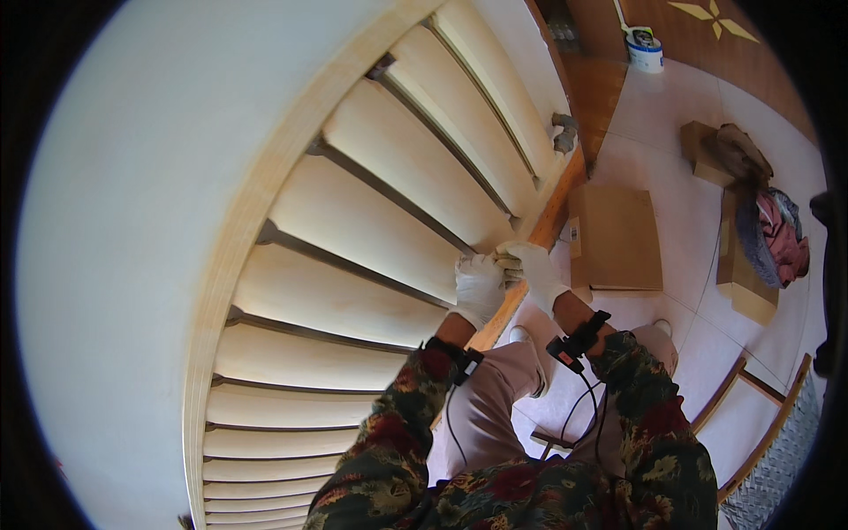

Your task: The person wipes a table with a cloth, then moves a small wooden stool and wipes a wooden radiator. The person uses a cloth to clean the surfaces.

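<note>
My left hand (480, 281), in a white glove, is curled with its knuckles up at the lower edge of a pale slatted panel (391, 218). Close against it is my right hand (538, 268), also gloved, its bent fingers meeting the left ones. Whether anything small sits between the fingers cannot be made out. Just above the left hand ends one of the dark bars (397, 195) that run between the pale slats. An orange-brown wooden edge strip (558, 192) passes beneath and beside both hands.
A closed cardboard box (616, 238) lies on the tiled floor (689, 265) to the right. Beyond it are another carton (748, 291) with crumpled cloth (782, 238), a white tub (644, 56) and a woven-seat chair (772, 450). Grey pipe fittings (564, 132) stand near the panel's far end. Cables (586, 397) hang from my wrists.
</note>
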The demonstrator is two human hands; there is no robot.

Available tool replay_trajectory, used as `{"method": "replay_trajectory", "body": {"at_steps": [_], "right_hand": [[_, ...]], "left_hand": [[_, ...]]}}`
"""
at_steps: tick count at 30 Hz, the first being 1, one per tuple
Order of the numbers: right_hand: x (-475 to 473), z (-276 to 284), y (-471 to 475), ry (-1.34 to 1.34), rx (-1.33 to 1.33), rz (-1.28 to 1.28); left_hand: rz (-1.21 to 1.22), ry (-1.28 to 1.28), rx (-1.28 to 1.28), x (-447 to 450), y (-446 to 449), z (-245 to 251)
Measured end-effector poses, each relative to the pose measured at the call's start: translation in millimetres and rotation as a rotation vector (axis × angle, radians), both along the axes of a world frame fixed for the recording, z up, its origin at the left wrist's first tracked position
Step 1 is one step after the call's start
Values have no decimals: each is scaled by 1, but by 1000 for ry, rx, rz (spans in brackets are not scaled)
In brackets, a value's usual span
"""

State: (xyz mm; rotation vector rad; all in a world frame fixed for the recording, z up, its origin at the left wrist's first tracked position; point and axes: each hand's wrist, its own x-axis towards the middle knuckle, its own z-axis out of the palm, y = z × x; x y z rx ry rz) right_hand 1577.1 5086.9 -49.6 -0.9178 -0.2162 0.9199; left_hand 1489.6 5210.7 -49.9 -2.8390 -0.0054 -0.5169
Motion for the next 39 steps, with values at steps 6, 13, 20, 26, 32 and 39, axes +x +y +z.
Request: {"method": "replay_trajectory", "body": {"at_steps": [6, 13, 20, 26, 32, 39], "right_hand": [[-56, 22, -26, -331, 128, -22], [-121, 29, -55, -1254, -94, -104], [-107, 1, -71, -1069, -213, -270], [-89, 4, -69, -257, -72, -340], [-56, 93, -43, -410, 83, -390], [-13, 217, 25, -717, 177, -665]], "left_hand": [[147, -380, -1637, -75, -27, 19], [-158, -538, -2505, -112, -76, 38], [-328, -201, -2491, -122, -103, 45], [56, -163, -2351, -108, -61, -1], [315, -250, -2134, -79, -22, -46], [282, -331, -2374, -71, -7, -55]]}}
